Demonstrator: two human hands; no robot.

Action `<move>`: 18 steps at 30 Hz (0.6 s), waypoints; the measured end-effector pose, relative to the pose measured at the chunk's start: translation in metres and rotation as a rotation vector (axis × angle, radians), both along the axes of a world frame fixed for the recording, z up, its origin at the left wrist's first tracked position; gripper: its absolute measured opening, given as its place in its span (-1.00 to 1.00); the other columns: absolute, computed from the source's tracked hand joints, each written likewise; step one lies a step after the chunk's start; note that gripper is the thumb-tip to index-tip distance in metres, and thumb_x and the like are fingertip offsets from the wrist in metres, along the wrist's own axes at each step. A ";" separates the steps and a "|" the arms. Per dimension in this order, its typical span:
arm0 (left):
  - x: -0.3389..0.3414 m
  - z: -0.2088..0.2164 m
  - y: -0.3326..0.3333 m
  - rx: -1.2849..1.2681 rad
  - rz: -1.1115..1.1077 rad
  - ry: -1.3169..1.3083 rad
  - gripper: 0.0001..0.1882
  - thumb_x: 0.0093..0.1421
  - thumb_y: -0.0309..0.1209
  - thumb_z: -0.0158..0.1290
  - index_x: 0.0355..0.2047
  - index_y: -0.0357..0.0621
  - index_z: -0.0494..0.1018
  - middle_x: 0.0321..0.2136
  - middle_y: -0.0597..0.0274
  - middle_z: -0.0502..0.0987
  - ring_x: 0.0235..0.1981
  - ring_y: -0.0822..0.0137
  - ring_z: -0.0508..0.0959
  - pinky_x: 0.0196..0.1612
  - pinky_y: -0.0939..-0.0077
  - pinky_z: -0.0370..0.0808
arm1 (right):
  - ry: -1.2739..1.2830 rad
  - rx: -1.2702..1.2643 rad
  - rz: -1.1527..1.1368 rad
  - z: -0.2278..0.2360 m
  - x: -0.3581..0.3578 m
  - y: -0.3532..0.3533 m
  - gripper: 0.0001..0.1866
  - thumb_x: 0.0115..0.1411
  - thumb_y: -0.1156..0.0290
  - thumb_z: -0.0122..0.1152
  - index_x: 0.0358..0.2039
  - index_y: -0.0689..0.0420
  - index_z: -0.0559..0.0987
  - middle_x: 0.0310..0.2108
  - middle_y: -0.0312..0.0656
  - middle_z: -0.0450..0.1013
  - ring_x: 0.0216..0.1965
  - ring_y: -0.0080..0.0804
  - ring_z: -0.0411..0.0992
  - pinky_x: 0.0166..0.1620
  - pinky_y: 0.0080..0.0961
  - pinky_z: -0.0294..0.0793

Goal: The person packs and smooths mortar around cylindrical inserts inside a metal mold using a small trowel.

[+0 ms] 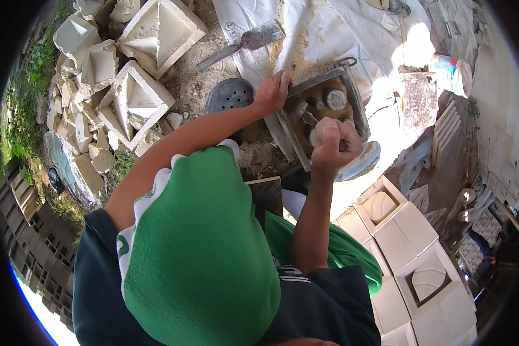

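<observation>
A grey box-shaped mould (360,109) with raised walls stands in front of me, with brownish sandy fill and a round pale plug (335,99) in it. My left hand (273,92) grips the mould's far left corner, its fingers closed over the edge. In a fist over the near part of the box, my right hand (334,143) holds a small trowel (308,117). Its narrow metal blade points down at the fill, left of the plug. The handle is mostly hidden inside the fist.
Broken white cast blocks (137,99) pile up at the left. A larger flat trowel (262,36) lies on white sacking (317,29). Pale cast blocks (395,239) stand in rows at the lower right. A bucket (452,75) lies at the right. Green cloth (202,242) covers much of the foreground.
</observation>
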State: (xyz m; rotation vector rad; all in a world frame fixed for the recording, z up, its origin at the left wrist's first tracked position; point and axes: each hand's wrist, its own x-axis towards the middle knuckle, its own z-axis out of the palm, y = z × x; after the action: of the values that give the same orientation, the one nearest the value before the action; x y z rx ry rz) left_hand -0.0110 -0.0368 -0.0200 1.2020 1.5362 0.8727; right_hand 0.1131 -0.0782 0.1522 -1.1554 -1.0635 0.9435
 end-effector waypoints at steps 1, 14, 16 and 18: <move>0.001 0.006 0.002 -0.002 -0.023 0.017 -0.52 0.45 -0.14 -0.38 -0.33 -0.23 0.41 -0.43 -0.11 0.50 -0.34 -0.11 0.50 -0.21 0.12 0.39 | -0.154 -0.049 0.020 -0.014 0.004 0.001 -0.68 0.09 0.62 0.05 -0.74 0.17 0.22 -0.75 -0.25 0.26 -0.69 -0.62 0.17 -0.61 -0.64 0.08; 0.006 -0.007 0.001 0.070 0.017 0.009 -0.53 0.45 -0.16 -0.37 -0.38 -0.22 0.41 -0.49 -0.06 0.50 -0.41 -0.12 0.50 -0.27 0.10 0.41 | 0.026 0.010 -0.195 -0.005 0.004 0.014 -0.64 0.15 0.64 0.04 -0.72 0.14 0.18 -0.74 -0.40 0.16 -0.69 -0.69 0.07 -0.60 -0.60 0.04; 0.006 -0.003 0.002 0.072 0.035 0.033 -0.52 0.45 -0.17 -0.36 -0.38 -0.24 0.42 -0.50 -0.07 0.50 -0.41 -0.11 0.51 -0.28 0.11 0.40 | -0.033 0.025 -0.197 -0.006 0.011 0.011 -0.61 0.19 0.67 -0.05 -0.70 0.08 0.11 -0.76 -0.38 0.10 -0.72 -0.67 0.01 -0.63 -0.56 -0.01; 0.004 -0.009 0.002 0.082 0.007 0.041 -0.52 0.45 -0.16 -0.36 -0.38 -0.25 0.42 -0.49 -0.08 0.51 -0.41 -0.11 0.51 -0.28 0.11 0.40 | 0.065 0.016 -0.229 -0.006 0.007 0.000 -0.62 0.13 0.65 0.05 -0.72 0.13 0.15 -0.75 -0.41 0.13 -0.69 -0.70 0.05 -0.60 -0.59 0.01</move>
State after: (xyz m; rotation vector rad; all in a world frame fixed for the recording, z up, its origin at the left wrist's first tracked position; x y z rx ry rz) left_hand -0.0066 -0.0353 -0.0285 1.2807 1.5509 0.9288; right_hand 0.1203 -0.0787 0.1462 -1.1970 -0.8640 0.7856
